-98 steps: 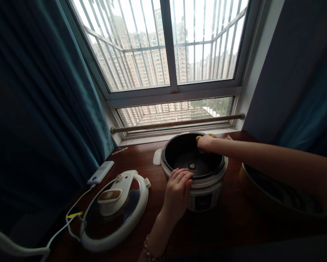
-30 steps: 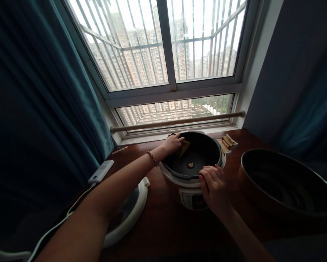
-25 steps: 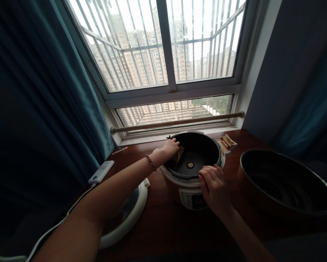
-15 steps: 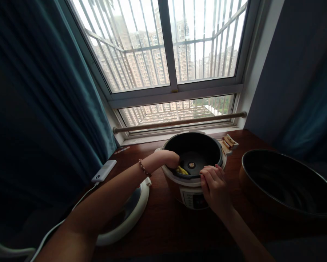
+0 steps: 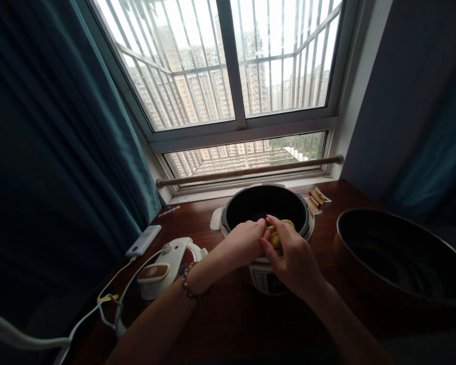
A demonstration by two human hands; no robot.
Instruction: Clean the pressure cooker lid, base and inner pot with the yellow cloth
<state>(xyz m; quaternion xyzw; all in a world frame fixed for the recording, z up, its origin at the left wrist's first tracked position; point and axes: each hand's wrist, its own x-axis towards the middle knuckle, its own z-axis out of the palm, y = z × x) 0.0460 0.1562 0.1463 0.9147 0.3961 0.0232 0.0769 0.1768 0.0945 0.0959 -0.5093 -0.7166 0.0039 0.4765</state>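
An electric pressure cooker (image 5: pixel 261 276) stands lidless on the wooden table, its dark inner pot (image 5: pixel 246 205) facing up. Over the near rim my two hands meet around a bunched yellow cloth (image 5: pixel 276 239). My left hand (image 5: pixel 252 237), with a braided bracelet at the wrist, is closed at the cloth's left side. From the right my right hand (image 5: pixel 290 253) curls its thumb and fingers about the same cloth. Part of the cloth is hidden by the fingers. The cooker's round white lid (image 5: pixel 178 263) lies to the left, partly behind my left forearm.
A large dark basin (image 5: pixel 402 253) stands on the right of the table (image 5: pixel 228 324). A white power bank (image 5: pixel 144 240) with a white cable lies at left. Behind the cooker, a small holder with brown pieces (image 5: pixel 318 199) sits near the barred window (image 5: pixel 243 126).
My left hand has come up out of the pot with the yellow cloth and moved right. My right hand has left the rim and joined it on the cloth. More of the lid shows.
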